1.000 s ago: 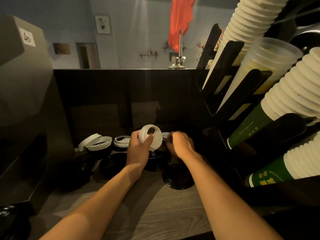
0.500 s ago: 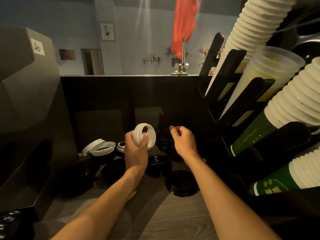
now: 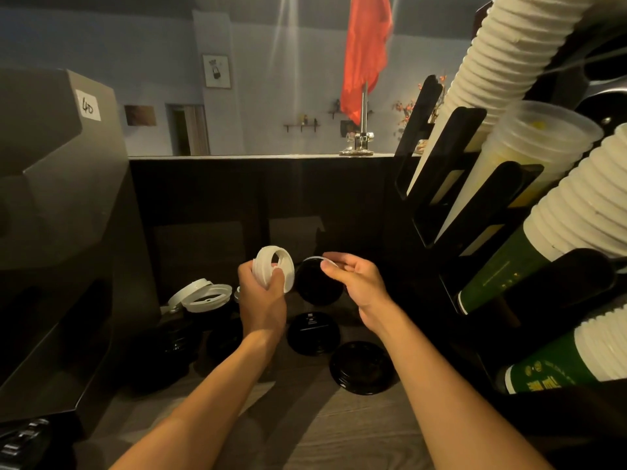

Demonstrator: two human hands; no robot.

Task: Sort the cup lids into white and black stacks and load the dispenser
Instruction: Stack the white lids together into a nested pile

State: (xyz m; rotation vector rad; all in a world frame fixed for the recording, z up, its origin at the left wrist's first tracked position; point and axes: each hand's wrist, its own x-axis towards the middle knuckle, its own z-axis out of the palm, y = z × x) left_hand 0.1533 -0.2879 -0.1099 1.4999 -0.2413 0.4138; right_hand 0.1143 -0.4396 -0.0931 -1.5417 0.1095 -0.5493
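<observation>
In the head view, you are in the sorting step. Your left grip (image 3: 263,300) is curled round a small stack of white lids (image 3: 274,273), held up on its edge above the tabletop (image 3: 339,435). Your right grip (image 3: 356,283) pinches a black lid (image 3: 315,283) by its top edge, with thumb and fingers bent on it. This lid hangs just beside the white stack, at its 3 o'clock. A thin pale rim shows at the top of the black lid, and I cannot tell if that is another lid. More loose white lids (image 3: 203,295) lie at 9 o'clock of your left grip. Two loose black lids (image 3: 312,332) lie flat at 6 o'clock of the held one, and a dark heap (image 3: 176,344) of more sits at 7 o'clock. The black rack (image 3: 475,212) with the cups stands at 3 o'clock. I think the next move is to set the black lid on another black one, rim matched to rim, away from the white ones. Loading looks far off.
</observation>
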